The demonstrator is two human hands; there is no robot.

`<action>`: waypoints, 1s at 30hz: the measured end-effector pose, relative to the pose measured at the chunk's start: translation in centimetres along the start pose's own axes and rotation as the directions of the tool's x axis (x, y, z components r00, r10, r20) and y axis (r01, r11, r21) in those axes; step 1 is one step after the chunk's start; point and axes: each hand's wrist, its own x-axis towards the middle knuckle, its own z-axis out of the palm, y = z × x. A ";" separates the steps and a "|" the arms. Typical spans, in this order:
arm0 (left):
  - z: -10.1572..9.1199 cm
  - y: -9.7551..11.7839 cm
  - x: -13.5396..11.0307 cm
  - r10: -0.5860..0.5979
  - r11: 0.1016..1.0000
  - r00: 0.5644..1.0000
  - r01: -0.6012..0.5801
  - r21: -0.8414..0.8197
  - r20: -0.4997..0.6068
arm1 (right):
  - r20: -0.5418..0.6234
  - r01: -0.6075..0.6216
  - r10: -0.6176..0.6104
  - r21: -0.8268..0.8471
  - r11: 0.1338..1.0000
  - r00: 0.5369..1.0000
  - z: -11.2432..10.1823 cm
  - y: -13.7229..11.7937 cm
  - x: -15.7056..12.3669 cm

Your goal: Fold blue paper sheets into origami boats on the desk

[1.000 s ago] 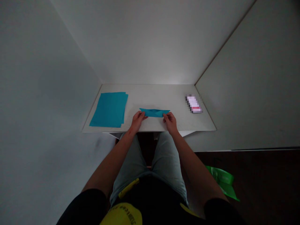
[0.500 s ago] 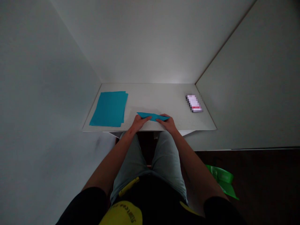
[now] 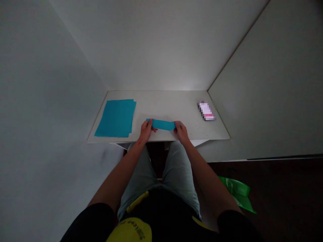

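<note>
A narrow folded strip of blue paper (image 3: 163,125) stretches between my two hands, just above the near part of the white table (image 3: 166,104). My left hand (image 3: 146,129) is closed on its left end, the thumb on top. My right hand (image 3: 181,130) pinches the right end in a similar way. The strip's flat face is turned up toward me. To the left of my hands lies a small stack of blue paper sheets (image 3: 114,118), slightly out of line with each other.
A phone (image 3: 206,111), its screen lit and blurred into blocks, lies at the table's right side. Walls (image 3: 156,50) rise behind and beside the table. On the dark floor at the lower right is a green shiny plastic thing (image 3: 238,193).
The paper strip has turned so its broad face shows more. Both thumbs have moved outward from its middle to its ends. The view has shifted slightly.
</note>
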 end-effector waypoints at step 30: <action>0.5 1.0 -0.9 0.014 0.998 0.991 -0.022 0.058 0.131 | 0.607 0.604 -0.237 -0.520 0.604 0.759 -5.1 -2.6 -4.2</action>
